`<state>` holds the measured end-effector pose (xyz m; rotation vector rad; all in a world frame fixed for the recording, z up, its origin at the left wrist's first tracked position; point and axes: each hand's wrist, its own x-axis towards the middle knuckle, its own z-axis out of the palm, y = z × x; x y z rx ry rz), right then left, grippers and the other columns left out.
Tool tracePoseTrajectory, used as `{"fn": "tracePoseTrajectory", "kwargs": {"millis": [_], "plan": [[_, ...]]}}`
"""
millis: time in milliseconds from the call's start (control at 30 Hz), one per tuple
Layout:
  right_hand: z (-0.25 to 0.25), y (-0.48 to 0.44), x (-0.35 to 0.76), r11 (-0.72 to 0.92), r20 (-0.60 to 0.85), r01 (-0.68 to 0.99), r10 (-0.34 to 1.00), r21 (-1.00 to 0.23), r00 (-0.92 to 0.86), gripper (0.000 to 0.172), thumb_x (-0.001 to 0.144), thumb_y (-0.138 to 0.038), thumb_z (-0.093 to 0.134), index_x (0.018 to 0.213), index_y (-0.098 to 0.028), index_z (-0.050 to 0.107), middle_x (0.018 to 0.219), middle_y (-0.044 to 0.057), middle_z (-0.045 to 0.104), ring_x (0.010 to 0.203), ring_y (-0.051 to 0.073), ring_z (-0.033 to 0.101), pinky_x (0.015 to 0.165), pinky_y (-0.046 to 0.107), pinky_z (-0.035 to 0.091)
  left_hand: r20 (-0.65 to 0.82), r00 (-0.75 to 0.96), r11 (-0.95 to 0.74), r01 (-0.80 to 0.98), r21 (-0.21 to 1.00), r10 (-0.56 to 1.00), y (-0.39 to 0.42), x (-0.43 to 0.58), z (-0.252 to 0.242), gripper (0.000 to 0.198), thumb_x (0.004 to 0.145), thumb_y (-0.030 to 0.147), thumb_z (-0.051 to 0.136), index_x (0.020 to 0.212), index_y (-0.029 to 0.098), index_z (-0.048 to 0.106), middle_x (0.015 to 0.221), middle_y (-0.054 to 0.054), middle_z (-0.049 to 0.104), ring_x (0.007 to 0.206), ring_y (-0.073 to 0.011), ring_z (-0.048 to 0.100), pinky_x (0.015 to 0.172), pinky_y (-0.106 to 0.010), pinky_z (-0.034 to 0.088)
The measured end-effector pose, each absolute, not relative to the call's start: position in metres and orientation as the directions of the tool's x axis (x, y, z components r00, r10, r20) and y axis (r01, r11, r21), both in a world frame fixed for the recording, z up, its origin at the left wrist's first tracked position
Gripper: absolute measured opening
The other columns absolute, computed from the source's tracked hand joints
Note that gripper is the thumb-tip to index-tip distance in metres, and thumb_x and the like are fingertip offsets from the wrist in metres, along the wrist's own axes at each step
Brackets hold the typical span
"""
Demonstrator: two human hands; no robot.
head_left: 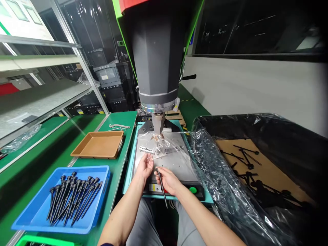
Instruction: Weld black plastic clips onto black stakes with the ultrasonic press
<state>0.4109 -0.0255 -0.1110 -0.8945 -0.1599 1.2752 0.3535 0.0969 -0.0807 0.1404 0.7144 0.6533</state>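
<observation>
In my right hand (167, 179) is a thin black rod (162, 191), gripped near its upper end. The rod slants down toward me, its tip past the front edge of the machine's base. My left hand (145, 165) is half turned up, fingers loosely curved and apart, with nothing visible in it. Its fingertips are just in front of a small metal fixture (161, 154) on the grey metal plate (176, 167). Above the fixture comes down the metal head (158, 123) of a large black press-like machine (156, 61). Clear plastic sheeting partly covers the fixture.
At left, a blue tray (33, 212) holds several black rods with thick heads; behind it stands a brown tray (97, 145). A wrench (120, 126) lies farther back. At right, a plastic-lined box holds more black rods on cardboard (241, 145). A green button (193, 190) faces me.
</observation>
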Motion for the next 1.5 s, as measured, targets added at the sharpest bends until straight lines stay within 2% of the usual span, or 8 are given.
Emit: {"fn": "tracePoseTrajectory", "kwargs": {"millis": [100,333,500,733,867,1100,1333,1500], "plan": [[-0.111,-0.004,0.415,0.086,-0.282,-0.725,0.885,-0.684,0.371,0.030,0.070,-0.035,0.076,0.091,-0.019,0.062,0.075,0.001,0.063,0.057,0.013,0.055,0.050,0.024,0.044,-0.515,0.580,0.771,-0.536,0.343,0.632,0.085,0.345,-0.071,0.014,0.093,0.010,0.048,0.089,0.010,0.061,0.079,-0.006,0.067,0.066,-0.0089,0.068,0.065,-0.016,0.058],[-0.100,0.019,0.440,0.298,-0.072,-0.507,0.805,-0.809,0.589,0.041,0.069,-0.042,0.074,0.103,-0.022,0.063,0.095,0.005,0.067,0.086,0.021,0.063,0.077,0.035,0.050,-0.459,0.594,0.750,-0.554,0.363,0.661,0.062,0.325,-0.057,0.007,0.089,0.016,0.055,0.084,0.012,0.058,0.104,-0.015,0.070,0.090,-0.0223,0.071,0.078,-0.032,0.061],[-0.094,0.019,0.468,0.304,0.241,0.052,0.626,-0.951,0.742,0.041,0.076,-0.046,0.067,0.108,-0.020,0.063,0.112,0.010,0.065,0.101,0.026,0.060,0.088,0.042,0.047,-0.441,0.553,0.707,-0.546,0.450,0.707,0.056,0.324,-0.055,0.003,0.089,0.012,0.055,0.090,0.011,0.058,0.108,-0.018,0.069,0.090,-0.0223,0.072,0.076,-0.030,0.061],[-0.079,0.030,0.495,0.257,0.552,0.490,0.457,-0.833,0.698,0.028,0.078,-0.035,0.065,0.102,-0.021,0.066,0.109,0.010,0.061,0.102,0.025,0.056,0.084,0.039,0.047,-0.409,0.565,0.695,-0.525,0.490,0.716,0.046,0.327,-0.056,0.011,0.086,0.012,0.060,0.097,0.011,0.059,0.106,-0.017,0.071,0.087,-0.0228,0.072,0.074,-0.030,0.062],[-0.072,0.046,0.505,0.277,0.556,0.483,0.442,-0.831,0.704,0.028,0.075,-0.037,0.068,0.098,-0.021,0.066,0.107,0.010,0.062,0.102,0.025,0.058,0.087,0.040,0.047,-0.400,0.590,0.709,-0.521,0.475,0.702,0.045,0.329,-0.054,0.014,0.084,0.014,0.064,0.098,0.010,0.061,0.104,-0.016,0.072,0.084,-0.0217,0.073,0.075,-0.030,0.061],[-0.069,0.075,0.511,0.200,0.298,0.226,0.505,-0.953,0.810,0.043,0.063,-0.042,0.072,0.098,-0.018,0.066,0.102,0.009,0.068,0.094,0.026,0.061,0.083,0.038,0.047,-0.382,0.598,0.705,-0.528,0.472,0.704,0.047,0.338,-0.050,0.014,0.083,0.014,0.065,0.096,0.010,0.064,0.101,-0.014,0.072,0.085,-0.0212,0.072,0.077,-0.030,0.060],[-0.058,0.077,0.511,0.174,0.211,0.131,0.614,-0.976,0.760,0.051,0.062,-0.048,0.073,0.101,-0.015,0.065,0.089,0.009,0.071,0.077,0.024,0.064,0.071,0.035,0.050,-0.375,0.588,0.694,-0.547,0.469,0.717,0.059,0.342,-0.059,0.012,0.082,0.013,0.066,0.094,0.010,0.065,0.088,-0.010,0.073,0.085,-0.0212,0.072,0.076,-0.029,0.060],[-0.056,0.067,0.516,0.202,0.293,0.212,0.638,-0.956,0.712,0.040,0.073,-0.049,0.065,0.101,-0.021,0.070,0.109,0.008,0.068,0.102,0.026,0.061,0.088,0.038,0.047,-0.379,0.590,0.696,-0.533,0.480,0.713,0.062,0.342,-0.066,0.016,0.080,0.015,0.069,0.095,0.011,0.065,0.088,-0.011,0.073,0.084,-0.0211,0.072,0.076,-0.030,0.060]]}}
